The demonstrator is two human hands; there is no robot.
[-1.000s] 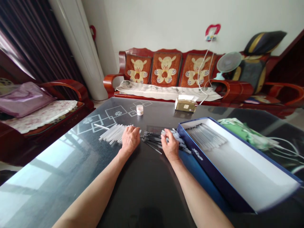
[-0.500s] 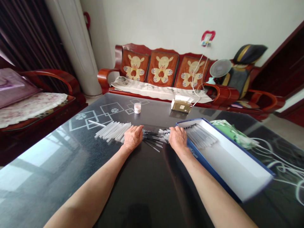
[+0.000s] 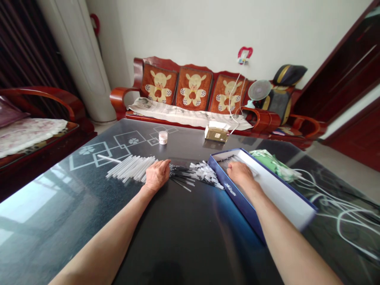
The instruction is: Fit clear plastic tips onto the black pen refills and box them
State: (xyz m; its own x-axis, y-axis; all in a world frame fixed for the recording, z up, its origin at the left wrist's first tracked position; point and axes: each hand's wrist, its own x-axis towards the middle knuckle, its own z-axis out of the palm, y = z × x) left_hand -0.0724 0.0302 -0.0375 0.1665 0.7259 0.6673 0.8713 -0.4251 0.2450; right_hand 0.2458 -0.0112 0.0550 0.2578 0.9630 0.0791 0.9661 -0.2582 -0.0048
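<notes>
My left hand point(image 3: 158, 175) rests on the dark table with its fingers curled; whatever they pinch is too small or hidden. Left of it lies a row of white translucent tubes point(image 3: 128, 168). Thin black sticks point(image 3: 181, 172) fan out on its right, beside a heap of small white pieces point(image 3: 204, 171). My right hand point(image 3: 240, 173) is over the far end of a blue box point(image 3: 237, 194) with a white inside, fingers closed. Beneath it, clear slim tubes with dark tips point(image 3: 230, 159) lie in the box, partly covered by the hand.
A small white tub point(image 3: 163, 137) and a tissue box point(image 3: 216, 132) stand toward the table's far side. Green-and-white cloth or packaging point(image 3: 274, 166) and loose white cables point(image 3: 335, 209) lie right of the blue box. A wooden sofa point(image 3: 178, 107) stands behind.
My right hand has moved right, from the white pieces beside the box to inside it. The left hand stays by the tubes and black sticks. The whole view has shifted somewhat.
</notes>
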